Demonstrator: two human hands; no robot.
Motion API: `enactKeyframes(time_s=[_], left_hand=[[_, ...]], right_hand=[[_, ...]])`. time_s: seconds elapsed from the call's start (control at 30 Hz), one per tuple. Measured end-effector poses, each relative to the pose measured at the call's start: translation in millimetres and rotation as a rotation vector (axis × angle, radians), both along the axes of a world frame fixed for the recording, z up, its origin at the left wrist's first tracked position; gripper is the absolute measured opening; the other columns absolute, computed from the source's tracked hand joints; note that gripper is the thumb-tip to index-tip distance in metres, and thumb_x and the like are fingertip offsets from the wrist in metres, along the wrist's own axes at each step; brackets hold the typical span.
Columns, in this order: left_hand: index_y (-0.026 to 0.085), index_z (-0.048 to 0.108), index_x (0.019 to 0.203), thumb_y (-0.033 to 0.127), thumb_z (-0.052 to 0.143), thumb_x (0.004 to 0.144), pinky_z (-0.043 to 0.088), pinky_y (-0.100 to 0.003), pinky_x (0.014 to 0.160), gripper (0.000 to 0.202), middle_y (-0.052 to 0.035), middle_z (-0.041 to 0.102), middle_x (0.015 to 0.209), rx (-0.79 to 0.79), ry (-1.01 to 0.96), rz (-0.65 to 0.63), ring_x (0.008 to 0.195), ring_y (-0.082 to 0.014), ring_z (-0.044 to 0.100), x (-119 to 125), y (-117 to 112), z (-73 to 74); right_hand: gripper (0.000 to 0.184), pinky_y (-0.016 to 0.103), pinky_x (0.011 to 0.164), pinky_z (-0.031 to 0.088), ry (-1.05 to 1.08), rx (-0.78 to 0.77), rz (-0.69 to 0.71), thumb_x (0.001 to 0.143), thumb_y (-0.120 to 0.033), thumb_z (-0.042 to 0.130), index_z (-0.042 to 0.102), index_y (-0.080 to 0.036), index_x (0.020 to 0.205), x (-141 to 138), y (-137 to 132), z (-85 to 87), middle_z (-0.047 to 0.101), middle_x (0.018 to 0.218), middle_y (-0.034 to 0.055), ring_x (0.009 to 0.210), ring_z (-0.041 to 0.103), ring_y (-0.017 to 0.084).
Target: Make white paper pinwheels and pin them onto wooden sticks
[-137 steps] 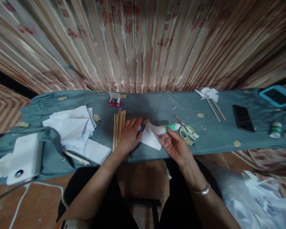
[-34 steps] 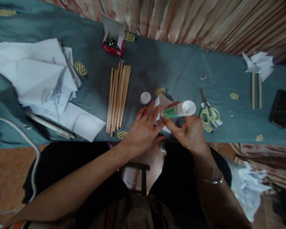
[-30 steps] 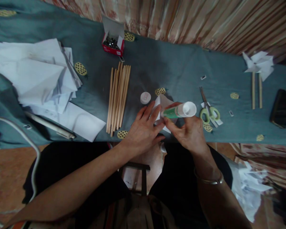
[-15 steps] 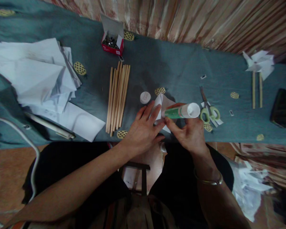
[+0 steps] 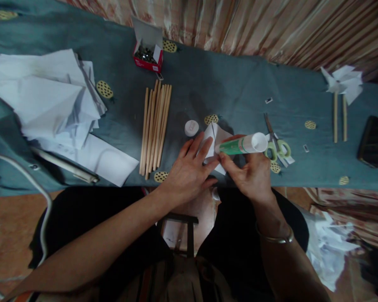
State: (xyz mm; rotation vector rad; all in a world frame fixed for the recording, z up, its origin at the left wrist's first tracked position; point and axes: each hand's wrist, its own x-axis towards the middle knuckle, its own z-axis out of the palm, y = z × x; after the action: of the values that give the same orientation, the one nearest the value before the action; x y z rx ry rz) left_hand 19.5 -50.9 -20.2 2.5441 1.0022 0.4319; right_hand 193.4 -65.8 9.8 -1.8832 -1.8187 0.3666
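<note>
A green and white glue stick [image 5: 234,147] lies tilted in the grasp of my right hand [image 5: 255,174], its lower end against a piece of folded white paper [image 5: 219,135]. My left hand [image 5: 189,170] rests flat with fingers spread, pressing the paper's left side onto the table. Part of the paper is hidden under both hands. Just beyond my left fingertips sits a round white cap [image 5: 191,128]. To the right of my right hand are scissors with pale green handles [image 5: 277,150], lying over a small white paper scrap.
Wooden sticks [image 5: 156,128] lie left of my hands, below an open red box [image 5: 148,58] of small metal pieces. White paper sheets [image 5: 56,98] are piled at far left. A paper pinwheel [image 5: 342,82], two sticks and a black phone [image 5: 373,141] are at far right.
The glue stick and my right hand have shifted very slightly to the right. My left hand stays in place on the paper.
</note>
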Motion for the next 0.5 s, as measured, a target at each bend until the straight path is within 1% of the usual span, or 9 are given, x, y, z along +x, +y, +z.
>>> enactKeyframes(time_s=[0.1,0.23,0.4,0.5], left_hand=[[0.02,0.053,0.131,0.042,0.066,0.085,0.028,-0.059,0.112,0.052,-0.0172,0.036,0.153,-0.006,0.003,0.003,0.145,-0.0393,0.023,0.7,0.1,-0.2],[0.02,0.052,0.133,0.041,0.066,0.085,0.028,-0.058,0.112,0.054,-0.0171,0.036,0.153,-0.011,0.004,0.005,0.145,-0.0389,0.023,1.1,0.1,-0.5],[0.021,0.053,0.132,0.041,0.066,0.085,0.028,-0.058,0.113,0.053,-0.0152,0.035,0.153,-0.013,0.007,0.01,0.145,-0.038,0.024,0.6,0.0,0.3],[0.021,0.054,0.13,0.041,0.067,0.084,0.028,-0.058,0.113,0.052,-0.0156,0.036,0.153,-0.012,0.008,0.009,0.145,-0.0386,0.023,0.8,0.1,0.3]], right_hand=[[0.028,0.037,0.076,0.053,0.018,-0.008,-0.007,0.081,-0.038,0.063,0.065,-0.022,0.104,0.9,0.3,-0.6,0.073,0.094,0.0077,0.076,0.065,0.022],[0.03,0.039,0.077,0.052,0.029,-0.008,-0.036,0.079,-0.04,0.065,0.066,-0.021,0.102,1.9,0.9,-2.4,0.072,0.094,0.0098,0.08,0.066,0.024],[0.027,0.038,0.07,0.051,-0.008,-0.027,-0.066,0.08,-0.04,0.062,0.066,-0.022,0.1,0.0,2.9,-2.3,0.07,0.087,0.0076,0.067,0.061,0.021],[0.023,0.038,0.071,0.05,-0.012,-0.025,-0.061,0.081,-0.041,0.061,0.065,-0.022,0.094,-0.7,4.5,-2.5,0.069,0.087,0.0077,0.071,0.062,0.021]])
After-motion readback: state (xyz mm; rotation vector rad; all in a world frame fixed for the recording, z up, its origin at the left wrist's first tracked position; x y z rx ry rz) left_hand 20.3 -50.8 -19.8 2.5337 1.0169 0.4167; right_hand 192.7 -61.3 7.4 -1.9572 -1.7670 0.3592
